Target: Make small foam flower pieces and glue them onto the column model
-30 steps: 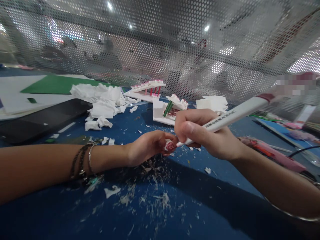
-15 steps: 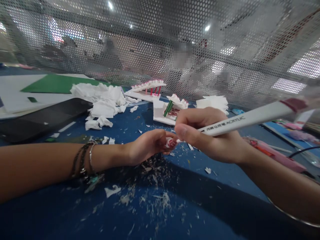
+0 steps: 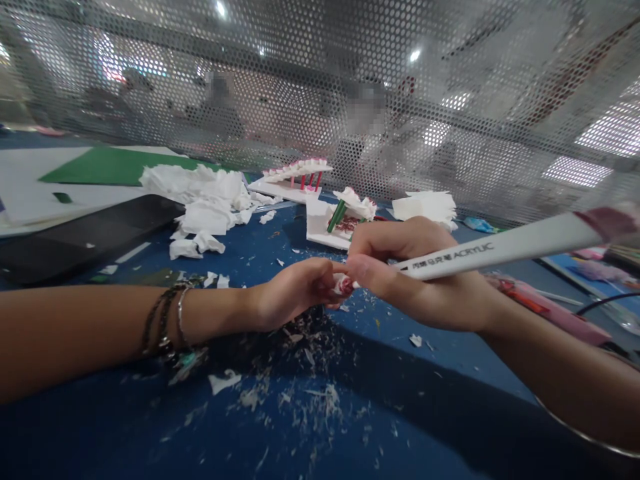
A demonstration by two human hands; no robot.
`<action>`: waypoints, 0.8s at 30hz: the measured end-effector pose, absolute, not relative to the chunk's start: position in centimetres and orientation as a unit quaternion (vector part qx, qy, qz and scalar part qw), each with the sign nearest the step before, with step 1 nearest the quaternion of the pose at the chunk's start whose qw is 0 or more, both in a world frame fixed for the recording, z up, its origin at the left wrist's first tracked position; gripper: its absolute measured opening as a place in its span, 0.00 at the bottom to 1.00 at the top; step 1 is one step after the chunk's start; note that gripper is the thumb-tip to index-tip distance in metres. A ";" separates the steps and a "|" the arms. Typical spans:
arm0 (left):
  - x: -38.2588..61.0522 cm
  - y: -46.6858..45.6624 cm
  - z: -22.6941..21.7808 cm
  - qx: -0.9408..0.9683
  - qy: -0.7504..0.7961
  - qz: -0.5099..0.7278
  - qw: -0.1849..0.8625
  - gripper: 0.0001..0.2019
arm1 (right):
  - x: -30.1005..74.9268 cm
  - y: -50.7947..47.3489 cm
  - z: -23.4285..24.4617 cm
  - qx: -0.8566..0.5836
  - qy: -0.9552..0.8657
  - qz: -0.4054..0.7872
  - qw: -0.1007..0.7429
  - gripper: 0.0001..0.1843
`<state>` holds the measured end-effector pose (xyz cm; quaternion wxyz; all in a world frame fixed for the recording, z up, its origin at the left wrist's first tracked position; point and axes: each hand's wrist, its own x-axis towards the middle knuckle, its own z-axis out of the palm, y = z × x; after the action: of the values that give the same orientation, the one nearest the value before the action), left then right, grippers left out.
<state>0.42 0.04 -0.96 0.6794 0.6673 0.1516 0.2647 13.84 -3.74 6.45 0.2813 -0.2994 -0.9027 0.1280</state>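
Observation:
Between its fingers my left hand pinches a small white piece with dark red marks, which looks like a little paper flower. My right hand is closed around a white acrylic marker with a dark red band near its back end. The marker's tip meets the red-marked face of the piece, partly hidden by my right fingertips. Just behind my hands stands a small white foam-like model with green posts and red scribbles on its base.
Crumpled white tissue lies at the back left beside a black phone and green sheet. A white model with red posts stands farther back. A pink tool lies right; scraps litter the blue table. Perforated metal mesh rises behind.
The back end of the marker has shifted slightly to the right and downward, and its tip has moved a little left across the piece. My left hand has stayed nearly still.

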 end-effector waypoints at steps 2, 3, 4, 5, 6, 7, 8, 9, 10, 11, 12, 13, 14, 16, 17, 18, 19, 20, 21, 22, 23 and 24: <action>0.4 0.0 -1.0 0.618 0.159 0.277 0.719 0.04 | 13.8 -3.7 6.4 -0.302 -0.905 0.119 0.277 0.14; 0.4 0.0 -1.0 0.597 0.158 0.277 0.736 0.03 | 13.8 -3.7 6.4 -0.305 -0.903 0.117 0.278 0.14; 0.4 0.0 -1.1 0.585 0.156 0.278 0.746 0.03 | 13.8 -3.6 6.4 -0.305 -0.903 0.116 0.279 0.14; 0.4 0.0 -1.1 0.574 0.157 0.281 0.753 0.03 | 13.8 -3.6 6.4 -0.303 -0.905 0.115 0.277 0.13; 0.4 0.0 -1.1 0.566 0.157 0.284 0.758 0.03 | 13.8 -3.6 6.4 -0.299 -0.908 0.114 0.271 0.13; 0.4 0.0 -1.1 0.562 0.155 0.287 0.760 0.03 | 13.9 -3.6 6.5 -0.297 -0.910 0.114 0.266 0.14; 0.5 0.0 -1.0 0.562 0.147 0.289 0.761 0.02 | 14.0 -3.7 6.6 -0.298 -0.910 0.112 0.266 0.14; 0.5 0.1 -1.0 0.564 0.136 0.288 0.762 0.02 | 14.1 -3.7 6.8 -0.303 -0.906 0.108 0.274 0.14; 0.5 0.2 -1.0 0.567 0.124 0.284 0.763 0.04 | 14.2 -3.8 7.0 -0.311 -0.899 0.098 0.294 0.14; 0.5 0.2 -0.9 0.568 0.113 0.279 0.766 0.06 | 14.4 -3.9 7.3 -0.321 -0.887 0.083 0.321 0.14; 0.6 0.3 -0.9 0.568 0.107 0.276 0.768 0.07 | 14.6 -4.0 7.6 -0.330 -0.874 0.064 0.351 0.14; 0.6 0.4 -0.8 0.566 0.104 0.274 0.771 0.08 | 14.9 -3.9 7.9 -0.338 -0.862 0.040 0.376 0.13; 0.6 0.5 -0.9 0.565 0.102 0.272 0.772 0.09 | 15.1 -3.8 8.2 -0.346 -0.852 0.013 0.393 0.12; 0.8 0.6 -0.9 0.570 0.102 0.278 0.766 0.11 | 15.8 -3.3 8.5 -0.366 -0.844 -0.052 0.389 0.10; 0.9 0.6 -1.0 0.581 0.106 0.281 0.757 0.11 | 16.1 -2.8 8.6 -0.377 -0.846 -0.086 0.367 0.08; 0.9 0.5 -1.1 0.599 0.114 0.284 0.740 0.12 | 16.5 -2.3 8.6 -0.385 -0.853 -0.117 0.332 0.06; 1.0 0.4 -1.1 0.626 0.126 0.283 0.716 0.12 | 16.9 -1.7 8.4 -0.392 -0.862 -0.138 0.290 0.06; 1.0 0.2 -1.2 0.657 0.139 0.279 0.686 0.13 | 17.3 -1.2 8.2 -0.397 -0.872 -0.151 0.242 0.06; 0.9 0.0 -1.2 0.693 0.145 0.269 0.654 0.14 | 17.6 -0.6 7.9 -0.402 -0.878 -0.162 0.206 0.05; 0.8 -0.2 -1.2 0.729 0.146 0.254 0.619 0.15 | 17.8 -0.1 7.4 -0.411 -0.879 -0.160 0.180 0.05; 0.6 -0.5 -1.1 0.765 0.144 0.238 0.581 0.15 | 18.0 0.2 6.8 -0.426 -0.879 -0.153 0.150 0.05; 0.5 -0.8 -1.0 0.801 0.136 0.221 0.539 0.15 | 18.0 0.5 6.2 -0.439 -0.878 -0.150 0.118 0.06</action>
<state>0.45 -0.80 -1.04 0.5392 0.8013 0.1357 0.2207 17.95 0.53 6.21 0.1176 -0.4390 -0.8780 -0.1502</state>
